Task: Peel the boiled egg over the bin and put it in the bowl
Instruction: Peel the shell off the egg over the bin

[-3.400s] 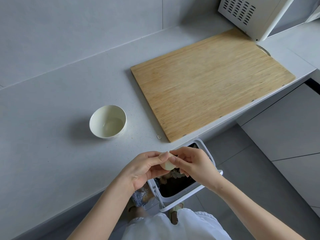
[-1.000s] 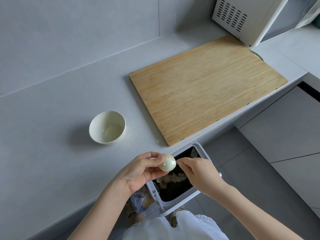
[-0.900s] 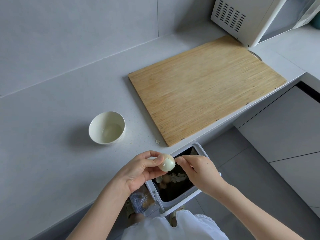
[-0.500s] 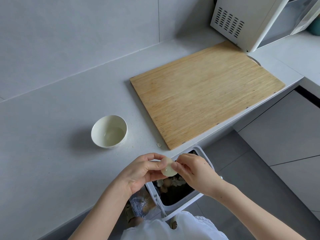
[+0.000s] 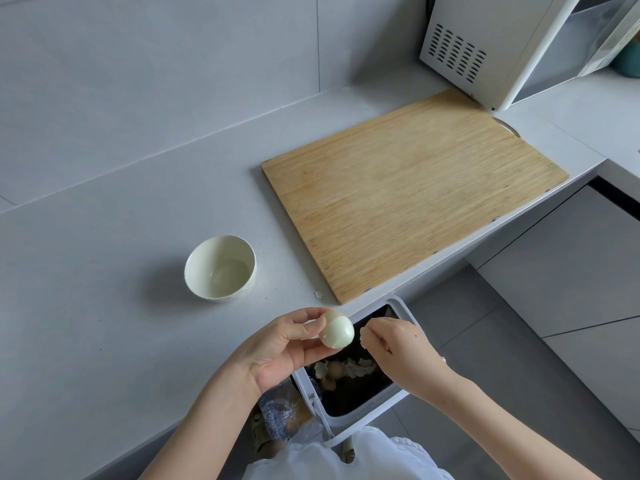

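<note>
Pinching the egg (image 5: 337, 333) in my left hand (image 5: 277, 348) above the bin (image 5: 405, 313). My right hand (image 5: 398, 348) fingers (image 5: 369, 332) pinch a shell bit.

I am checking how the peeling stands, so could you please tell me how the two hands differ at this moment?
The left hand grips the egg, mostly bare white with a tan shell cap left; the right hand is off the egg, pinching what looks like a shell bit. The right hangs over the bin, the left beside it. Both are bare.

A wooden board (image 5: 412, 199) lies on the grey counter (image 5: 104, 271), right of centre. A white microwave (image 5: 502, 46) stands at the far right, just beyond the board's far corner.
</note>
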Motion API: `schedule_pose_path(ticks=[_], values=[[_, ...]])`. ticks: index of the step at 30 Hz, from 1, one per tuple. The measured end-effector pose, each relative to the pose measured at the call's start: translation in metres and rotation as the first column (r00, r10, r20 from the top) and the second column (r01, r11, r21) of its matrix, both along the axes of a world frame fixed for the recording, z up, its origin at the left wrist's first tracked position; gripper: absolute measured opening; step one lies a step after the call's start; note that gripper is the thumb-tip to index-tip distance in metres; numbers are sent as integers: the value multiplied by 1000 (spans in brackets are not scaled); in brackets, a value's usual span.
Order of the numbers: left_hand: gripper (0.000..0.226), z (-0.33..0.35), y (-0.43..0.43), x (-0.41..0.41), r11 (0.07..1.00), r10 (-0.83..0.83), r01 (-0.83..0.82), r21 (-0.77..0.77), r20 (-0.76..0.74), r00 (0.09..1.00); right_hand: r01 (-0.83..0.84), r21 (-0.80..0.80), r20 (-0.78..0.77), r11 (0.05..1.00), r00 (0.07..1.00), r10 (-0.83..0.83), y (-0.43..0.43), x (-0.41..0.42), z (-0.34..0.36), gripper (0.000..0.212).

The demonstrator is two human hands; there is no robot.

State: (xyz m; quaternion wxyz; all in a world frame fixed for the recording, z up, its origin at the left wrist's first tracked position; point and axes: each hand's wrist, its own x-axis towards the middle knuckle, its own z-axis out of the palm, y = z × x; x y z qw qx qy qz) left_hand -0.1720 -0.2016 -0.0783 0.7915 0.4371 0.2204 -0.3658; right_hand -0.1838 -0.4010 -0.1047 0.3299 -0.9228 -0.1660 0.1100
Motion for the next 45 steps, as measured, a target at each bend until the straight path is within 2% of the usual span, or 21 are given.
schedule_pose_path(ticks=[3,4,9,14,22,25,31,35,38,42,45], values=[[21,0,-1,0,999,17,-17,-37,-2,1000,-79,-86,-80,993,994,72,-4,-4,-4,23],[21,0,-2,0,999,17,-17,-31,-3,1000,-81,-88,-82,993,994,74,-4,-4,-3,23],[25,-3,-3,0,998,52,-54,-37,-52,997,-23,-82,-5,996,1000,22,-5,-1,-2,25],[30,-7,-5,0,991,96,-103,-88,-77,992,33,-109,-11,994,999,-34,-2,-1,-1,30],[30,-12,-7,2,991,100,-107,-83,-81,992,147,-105,-55,984,987,-153,4,3,-4,15],[30,-13,-7,2,992,94,-99,-74,-73,993,151,-55,-50,987,987,-154,3,4,-6,5],[22,-14,-10,3,994,75,-78,-70,-38,996,240,279,-227,930,957,-179,9,5,17,27],[21,-12,-14,4,998,54,-54,9,34,998,238,275,-210,931,960,-184,18,8,24,47],[24,-11,-16,4,998,31,-34,46,68,997,259,307,-222,916,955,-196,19,10,20,36],[24,-10,-13,4,997,21,-26,69,85,996,216,366,-243,905,961,-132,16,11,21,25],[24,-11,-13,4,996,3,-12,92,96,995,82,253,-130,964,990,-51,13,11,19,23]])
